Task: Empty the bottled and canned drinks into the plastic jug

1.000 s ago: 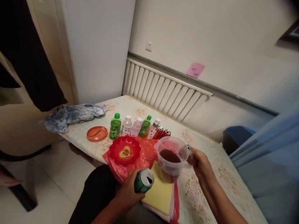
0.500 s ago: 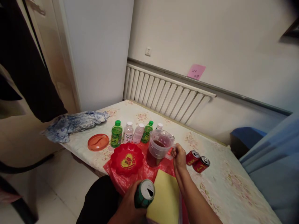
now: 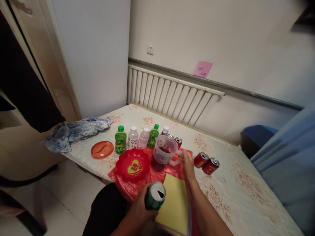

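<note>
My left hand [image 3: 141, 208] is closed around a green drink can [image 3: 155, 196], upright with its top tab opening showing. My right hand [image 3: 188, 162] is beside the handle of a clear plastic measuring jug [image 3: 163, 153], its fingers loosened and at the handle's outer edge. Dark reddish-brown liquid fills part of the jug, which stands on a red plastic sheet [image 3: 125, 188]. A red scalloped plate [image 3: 145, 165] lies to the jug's left. Under my right wrist is a yellow-topped stack, like a notebook [image 3: 175, 203].
Behind the plate stand green-capped bottles [image 3: 120, 141] and white-capped bottles [image 3: 133, 139]. Red cans [image 3: 211, 166] stand right of my right hand, others behind the jug. An orange-red dish [image 3: 102, 149] and a blue patterned cloth [image 3: 78, 131] lie left. A radiator [image 3: 169, 95] lines the wall.
My right hand has loosened its grip on the jug's handle and sits slightly farther from the jug. The left hand still holds the can. The view has shifted slightly.
</note>
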Demonstrator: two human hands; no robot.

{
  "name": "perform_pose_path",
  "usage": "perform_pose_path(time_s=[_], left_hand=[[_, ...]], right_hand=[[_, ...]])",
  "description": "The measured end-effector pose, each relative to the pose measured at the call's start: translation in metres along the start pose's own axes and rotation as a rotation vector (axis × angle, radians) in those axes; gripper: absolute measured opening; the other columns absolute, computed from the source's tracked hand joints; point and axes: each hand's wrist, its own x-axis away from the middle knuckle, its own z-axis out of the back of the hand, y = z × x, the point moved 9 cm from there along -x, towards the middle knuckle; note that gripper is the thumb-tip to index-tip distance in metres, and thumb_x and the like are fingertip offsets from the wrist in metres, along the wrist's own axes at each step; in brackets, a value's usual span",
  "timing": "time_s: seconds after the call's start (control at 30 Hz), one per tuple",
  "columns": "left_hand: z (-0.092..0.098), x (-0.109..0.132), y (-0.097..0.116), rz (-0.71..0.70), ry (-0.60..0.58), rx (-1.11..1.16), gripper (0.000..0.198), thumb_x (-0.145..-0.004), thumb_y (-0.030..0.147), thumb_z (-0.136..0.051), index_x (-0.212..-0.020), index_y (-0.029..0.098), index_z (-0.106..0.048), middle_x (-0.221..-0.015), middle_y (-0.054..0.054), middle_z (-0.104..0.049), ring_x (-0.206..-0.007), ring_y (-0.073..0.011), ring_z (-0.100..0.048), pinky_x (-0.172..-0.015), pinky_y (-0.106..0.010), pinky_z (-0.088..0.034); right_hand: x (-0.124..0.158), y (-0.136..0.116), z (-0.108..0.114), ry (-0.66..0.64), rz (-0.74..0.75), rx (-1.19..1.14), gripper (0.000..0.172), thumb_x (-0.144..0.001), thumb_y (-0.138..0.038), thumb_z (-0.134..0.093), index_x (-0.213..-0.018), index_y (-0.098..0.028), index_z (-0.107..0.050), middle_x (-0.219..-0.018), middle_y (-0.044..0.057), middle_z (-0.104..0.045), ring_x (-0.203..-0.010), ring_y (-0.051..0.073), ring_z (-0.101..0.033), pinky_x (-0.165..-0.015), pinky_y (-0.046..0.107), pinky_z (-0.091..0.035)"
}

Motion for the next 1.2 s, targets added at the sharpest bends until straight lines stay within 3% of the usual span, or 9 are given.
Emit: perform_pose_path(time_s=[0.07,0.13,0.27,0.33,0.4,0.77,0.97,1.07,1.2], left_hand=[[-0.003,0.0,0.007,-0.022,-0.016,-0.002,0.077,-0.051,0.002,-0.063,-0.124,0.022,-0.05,-0.123,-0.004,-0.062,-0.12,-0.0262,-0.053,-0.105,-0.038,-0.04],[-0.007,0.0,0.012,-0.037,-0.036,0.008,0.077,-0.052,0.001,-0.062,-0.125,0.022,-0.05,-0.125,-0.004,-0.061,-0.121,-0.0253,-0.053,-0.106,-0.038,-0.039],[-0.02,-0.001,0.02,-0.058,-0.077,0.003,0.077,-0.054,0.002,-0.063,-0.127,0.021,-0.048,-0.128,-0.005,-0.06,-0.122,-0.025,-0.052,-0.106,-0.038,-0.039],[-0.029,-0.001,0.021,-0.061,-0.091,-0.033,0.078,-0.055,0.002,-0.064,-0.129,0.021,-0.048,-0.128,-0.006,-0.06,-0.122,-0.0253,-0.053,-0.106,-0.038,-0.04],[-0.04,-0.002,0.023,-0.069,-0.107,-0.069,0.077,-0.054,0.003,-0.064,-0.128,0.021,-0.049,-0.128,-0.006,-0.061,-0.121,-0.0257,-0.054,-0.105,-0.039,-0.041],[-0.113,-0.009,0.019,-0.169,-0.335,-0.032,0.072,-0.057,0.018,-0.071,-0.126,0.021,-0.05,-0.127,-0.007,-0.062,-0.119,-0.0282,-0.056,-0.106,-0.039,-0.041],[-0.152,-0.017,0.012,-0.161,-0.496,-0.004,0.089,-0.058,0.027,-0.077,-0.139,0.022,-0.041,-0.137,-0.008,-0.055,-0.129,-0.0296,-0.049,-0.11,-0.04,-0.037],[-0.156,-0.033,-0.003,-0.185,-0.443,-0.148,0.088,-0.057,0.031,-0.078,-0.138,0.023,-0.045,-0.138,-0.01,-0.054,-0.128,-0.032,-0.049,-0.109,-0.044,-0.038],[-0.141,-0.066,-0.03,-0.271,-0.219,-0.498,0.052,-0.077,0.037,-0.062,-0.125,0.018,-0.056,-0.128,-0.013,-0.061,-0.121,-0.0301,-0.055,-0.107,-0.049,-0.041]], right_hand=[[0.014,-0.003,0.024,0.102,-0.011,0.026,0.037,-0.075,-0.055,-0.059,-0.089,-0.021,-0.058,-0.077,-0.001,-0.064,-0.075,0.018,-0.059,-0.069,0.029,-0.047],[0.037,-0.004,0.036,0.085,-0.042,0.038,0.044,-0.069,-0.05,-0.069,-0.099,-0.02,-0.06,-0.083,0.002,-0.067,-0.082,0.021,-0.062,-0.076,0.032,-0.049],[0.104,-0.002,0.007,-0.433,-0.143,-0.037,0.059,-0.065,-0.037,-0.077,-0.119,-0.021,-0.06,-0.102,0.008,-0.07,-0.099,0.026,-0.065,-0.086,0.039,-0.05],[0.133,-0.005,0.0,-0.564,-0.163,-0.028,0.067,-0.062,-0.032,-0.078,-0.126,-0.023,-0.057,-0.113,0.009,-0.068,-0.105,0.027,-0.063,-0.089,0.041,-0.05],[0.15,-0.011,0.0,-0.589,-0.153,0.017,0.071,-0.059,-0.028,-0.079,-0.126,-0.023,-0.057,-0.12,0.009,-0.066,-0.11,0.029,-0.061,-0.093,0.043,-0.048],[0.17,-0.011,0.045,-0.378,-0.128,0.163,0.062,-0.053,-0.008,-0.069,-0.113,-0.022,-0.062,-0.107,0.003,-0.069,-0.101,0.026,-0.062,-0.09,0.037,-0.049],[0.166,0.003,0.085,-0.212,-0.099,0.154,0.06,-0.051,-0.008,-0.067,-0.109,-0.022,-0.063,-0.102,0.003,-0.07,-0.097,0.028,-0.064,-0.09,0.038,-0.05],[0.154,0.011,0.114,-0.11,-0.083,0.189,0.059,-0.051,-0.011,-0.069,-0.109,-0.021,-0.064,-0.104,0.004,-0.071,-0.099,0.03,-0.064,-0.092,0.039,-0.05],[0.128,0.03,0.164,0.089,-0.123,0.252,0.059,-0.052,-0.021,-0.073,-0.11,-0.019,-0.064,-0.106,0.008,-0.071,-0.099,0.03,-0.066,-0.088,0.039,-0.053]])
